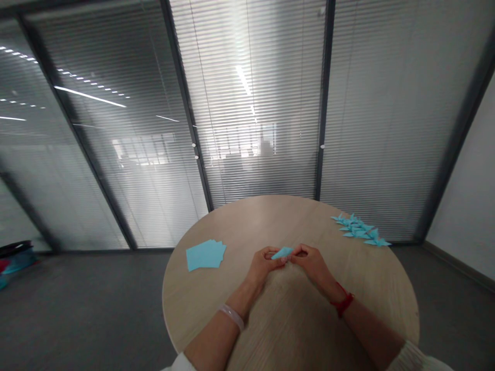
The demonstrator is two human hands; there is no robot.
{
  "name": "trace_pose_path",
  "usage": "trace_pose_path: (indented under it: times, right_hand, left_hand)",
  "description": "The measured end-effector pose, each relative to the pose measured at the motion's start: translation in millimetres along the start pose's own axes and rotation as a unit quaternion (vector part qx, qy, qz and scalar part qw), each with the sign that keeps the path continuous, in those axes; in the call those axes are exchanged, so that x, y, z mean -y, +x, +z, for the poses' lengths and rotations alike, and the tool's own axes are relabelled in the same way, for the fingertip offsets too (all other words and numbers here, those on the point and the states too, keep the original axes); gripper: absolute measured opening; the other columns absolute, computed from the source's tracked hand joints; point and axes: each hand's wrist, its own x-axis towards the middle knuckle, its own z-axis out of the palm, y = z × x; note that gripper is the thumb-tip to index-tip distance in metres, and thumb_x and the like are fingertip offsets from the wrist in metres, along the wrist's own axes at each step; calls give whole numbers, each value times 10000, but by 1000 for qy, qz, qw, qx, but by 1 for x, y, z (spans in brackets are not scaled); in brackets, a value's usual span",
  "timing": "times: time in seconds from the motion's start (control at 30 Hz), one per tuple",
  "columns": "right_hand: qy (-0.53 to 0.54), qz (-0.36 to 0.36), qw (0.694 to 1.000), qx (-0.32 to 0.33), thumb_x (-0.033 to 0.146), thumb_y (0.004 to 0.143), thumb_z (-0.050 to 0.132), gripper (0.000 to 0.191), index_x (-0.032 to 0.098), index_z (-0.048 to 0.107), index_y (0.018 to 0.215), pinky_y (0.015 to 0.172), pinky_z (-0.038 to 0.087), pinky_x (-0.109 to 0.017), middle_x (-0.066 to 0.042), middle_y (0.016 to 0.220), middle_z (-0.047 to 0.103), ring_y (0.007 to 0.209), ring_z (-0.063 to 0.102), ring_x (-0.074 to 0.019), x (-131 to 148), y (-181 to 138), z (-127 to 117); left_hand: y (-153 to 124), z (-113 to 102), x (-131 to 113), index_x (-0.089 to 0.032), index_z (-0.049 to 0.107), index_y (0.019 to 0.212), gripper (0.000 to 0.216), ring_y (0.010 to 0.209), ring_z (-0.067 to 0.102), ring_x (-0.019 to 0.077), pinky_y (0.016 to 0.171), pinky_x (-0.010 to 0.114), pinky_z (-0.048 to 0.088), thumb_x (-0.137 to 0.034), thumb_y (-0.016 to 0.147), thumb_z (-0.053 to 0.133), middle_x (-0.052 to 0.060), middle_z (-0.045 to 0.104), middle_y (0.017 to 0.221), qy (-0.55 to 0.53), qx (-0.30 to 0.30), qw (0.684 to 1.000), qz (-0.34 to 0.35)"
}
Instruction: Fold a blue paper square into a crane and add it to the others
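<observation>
Two hands meet over the round table point(216, 309), approx. centre, a bit toward the near edge. L hand point(265, 263) and R hand point(311, 260) both pinch one small blue paper piece point(282, 252), which sits between them just above the tabletop. It looks partly folded into a narrow pointed shape; fold details too small to read.

Fingers: L hand curled in, thumb and forefinger tips closed on the piece's left end, other fingers tucked. R hand likewise curled, tips closed on the right end. Neither hand spread open. Can't tell whether the heels of the hands rest on the wood.

Wrists: pale bracelet point(232, 315) on L, red band point(343, 304) on R. White sleeve cuffs at bottom edge of frame.

Other items on table:
- stack of flat blue sheets point(205, 255), slightly fanned, to the left of L hand, well apart from it.
- cluster of folded blue shapes point(360, 230), pointed, lying in a row at far right edge, well apart from R hand.

Surroundings: glass partition w/ closed blinds point(251, 103) behind table, dark frames, ceiling lights reflected. Grey carpet point(77, 309) around. Dark and coloured objects point(15, 257) at far left on floor, too blurred to ID.
</observation>
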Motion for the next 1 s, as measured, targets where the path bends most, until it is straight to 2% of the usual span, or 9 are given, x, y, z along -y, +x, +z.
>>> trace_pose_path:
  times: [0.1,0.3,0.53,0.7,0.8,1.0]
  right_hand:
    - [-1,-2,1000,1,367,604,684,196,189,601,614,549,424,-259,-12,597,648,585,593,-179,2,-2,0]
    - [25,-11,1000,15,379,609,707,242,196,571,688,515,401,-246,16,579,619,553,578,-160,1,-2,3]
    - [135,16,991,21,353,548,769,620,213,436,1052,607,482,-293,-14,757,684,661,647,-200,3,-3,6]
    - [105,25,994,27,371,554,771,600,194,471,1043,558,449,-277,12,656,666,582,621,-186,3,-3,4]
    - [106,22,994,28,370,559,767,579,193,478,1028,562,451,-279,3,681,677,582,621,-182,4,-3,4]
    - [115,26,993,17,377,550,766,552,202,483,990,539,448,-276,5,659,675,551,613,-180,10,-6,4]
  left_hand:
    - [3,-1,3,-131,664,790,400,594,614,128,611,231,479,-265,468,861,32,694,693,30,-6,999,29]
    - [7,-2,6,-134,662,757,359,579,624,149,637,276,507,-286,487,844,43,692,669,32,-25,999,31]
    - [5,-2,3,-138,657,746,352,595,630,158,650,289,509,-296,488,837,43,690,681,26,-34,998,38]
    - [7,-5,3,-139,671,740,282,558,592,134,578,235,449,-246,518,809,24,666,627,79,-42,995,45]
    - [8,-6,5,-143,673,737,244,526,560,115,529,210,401,-223,537,787,3,645,594,116,-50,990,61]
    - [9,-7,5,-149,657,776,263,522,568,117,526,211,412,-230,558,781,-4,641,586,119,-53,989,63]
